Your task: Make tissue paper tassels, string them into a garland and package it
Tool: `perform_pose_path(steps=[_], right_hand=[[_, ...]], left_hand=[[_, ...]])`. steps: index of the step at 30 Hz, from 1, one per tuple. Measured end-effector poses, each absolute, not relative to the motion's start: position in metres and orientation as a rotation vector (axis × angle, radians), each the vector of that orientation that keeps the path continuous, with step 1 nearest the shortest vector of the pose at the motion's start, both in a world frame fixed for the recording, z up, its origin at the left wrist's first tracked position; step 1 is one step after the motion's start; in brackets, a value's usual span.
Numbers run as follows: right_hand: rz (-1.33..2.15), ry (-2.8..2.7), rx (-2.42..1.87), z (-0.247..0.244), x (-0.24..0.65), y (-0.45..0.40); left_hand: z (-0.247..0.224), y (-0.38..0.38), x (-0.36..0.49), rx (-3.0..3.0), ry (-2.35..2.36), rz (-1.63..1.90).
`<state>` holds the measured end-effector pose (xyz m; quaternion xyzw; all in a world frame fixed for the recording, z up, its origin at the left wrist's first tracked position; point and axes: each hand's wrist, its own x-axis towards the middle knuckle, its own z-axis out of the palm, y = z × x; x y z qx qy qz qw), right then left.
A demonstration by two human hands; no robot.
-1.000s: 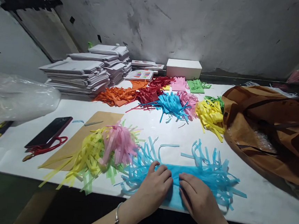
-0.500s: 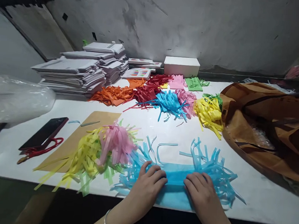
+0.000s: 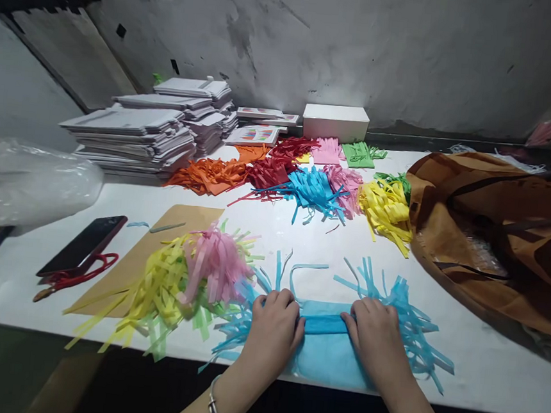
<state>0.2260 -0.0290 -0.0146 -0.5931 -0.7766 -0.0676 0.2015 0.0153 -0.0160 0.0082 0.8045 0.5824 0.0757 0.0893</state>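
A sheet of blue tissue paper [image 3: 332,359] with fringed ends lies at the table's front edge. Across its middle runs a narrow, darker folded band. My left hand [image 3: 274,328] grips the band's left end, fingers curled over it and thumb along its side. At the right end, my right hand [image 3: 374,337] has its fingers closed round the band in the same way. Blue strips spread out beyond both hands. Just left of the blue paper, a pink tassel [image 3: 217,262] rests on yellow and green fringed strips [image 3: 165,280].
Brown paper [image 3: 128,267], a phone [image 3: 83,246] with a red cord and plastic wrap [image 3: 31,185] are on the left. Behind stand paper stacks [image 3: 132,133], a white box [image 3: 335,123] and coloured fringe bundles [image 3: 313,189]. A brown bag [image 3: 503,246] is at the right.
The folded band looks narrower and darker between my hands. Both hands have curled more tightly and shifted slightly, and the blue strips at the sides have moved.
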Motion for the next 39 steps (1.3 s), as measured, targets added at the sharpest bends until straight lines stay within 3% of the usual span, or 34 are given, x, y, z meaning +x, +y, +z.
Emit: perform_pose_path(steps=[7,11,17,30,39], right_hand=[[-0.092,-2.337,-1.116,-0.011,0.213,-0.039],[-0.113,-2.333,-1.124,-0.016,0.206,-0.037],[-0.123,-2.391,-1.111,-0.012,0.201,-0.039],[-0.039,-2.11,-1.293,-0.028,0.239,-0.07],[-0.184,-1.986,-1.703,-0.024,0.223,-0.069]], left_hand=[[0.003,-0.019,0.013,2.453,1.656,0.46],[-0.003,-0.023,0.007,2.625,1.445,0.707],[-0.01,-0.026,0.004,2.787,1.165,0.73],[-0.01,-0.026,-0.003,2.605,1.221,0.618],[0.011,-0.013,0.021,2.433,1.503,0.203]])
